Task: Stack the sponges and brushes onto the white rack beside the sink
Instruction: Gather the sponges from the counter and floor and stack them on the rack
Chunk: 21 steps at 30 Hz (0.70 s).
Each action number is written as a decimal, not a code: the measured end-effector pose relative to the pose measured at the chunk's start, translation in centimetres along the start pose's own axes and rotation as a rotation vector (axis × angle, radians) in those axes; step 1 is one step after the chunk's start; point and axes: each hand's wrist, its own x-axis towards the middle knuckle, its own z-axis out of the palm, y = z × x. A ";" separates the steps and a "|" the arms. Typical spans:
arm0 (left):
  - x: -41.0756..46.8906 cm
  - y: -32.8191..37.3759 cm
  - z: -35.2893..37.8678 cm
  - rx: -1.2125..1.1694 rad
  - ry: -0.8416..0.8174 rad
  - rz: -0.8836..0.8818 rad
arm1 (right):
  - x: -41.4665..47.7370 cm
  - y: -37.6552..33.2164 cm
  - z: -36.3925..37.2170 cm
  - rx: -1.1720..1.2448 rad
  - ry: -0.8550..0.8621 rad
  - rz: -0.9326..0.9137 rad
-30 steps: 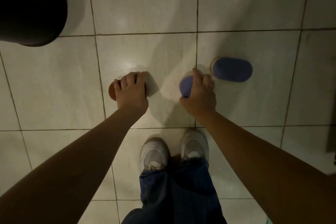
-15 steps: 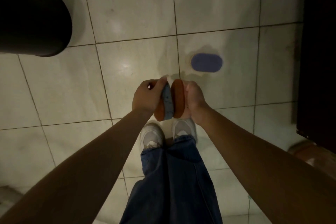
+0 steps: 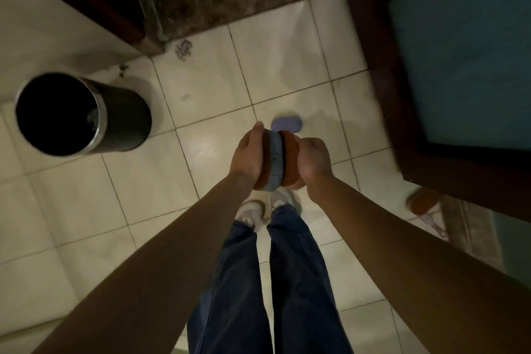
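Sponges [image 3: 280, 159] pressed between hands; faces hidden.

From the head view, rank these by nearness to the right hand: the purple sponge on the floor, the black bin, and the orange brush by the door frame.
Measured from the right hand:
1. Purple sponge, on the floor tiles just ahead of the hand.
2. Orange brush, lower right, by the dark door frame.
3. Black bin, far left, beyond the left hand.

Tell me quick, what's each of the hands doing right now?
Left hand: closed on the stacked sponges, pressing from the left.
Right hand: closed on the same stack, pressing from the right.
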 end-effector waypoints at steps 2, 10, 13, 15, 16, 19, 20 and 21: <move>-3.4 1.5 -0.1 -0.008 -0.052 0.007 | -3.0 -1.3 -1.7 0.047 0.035 -0.013; -16.8 6.7 -0.2 0.185 -0.166 0.151 | -17.4 -5.7 -8.3 0.339 0.013 0.006; -21.5 8.1 0.0 0.277 -0.210 0.230 | -22.1 -6.3 -10.4 0.363 0.065 -0.050; -24.4 8.8 0.2 0.309 -0.241 0.261 | -24.8 -6.3 -11.7 0.404 0.114 -0.075; -25.7 9.1 0.4 0.330 -0.252 0.284 | -26.0 -6.2 -12.3 0.419 0.143 -0.089; -29.5 9.9 0.9 0.382 -0.283 0.365 | -29.1 -6.0 -14.1 0.483 0.220 -0.094; -30.7 10.1 1.1 0.398 -0.294 0.386 | -30.1 -5.9 -14.7 0.509 0.244 -0.091; -31.9 10.3 1.4 0.411 -0.304 0.400 | -31.0 -5.7 -15.3 0.534 0.276 -0.094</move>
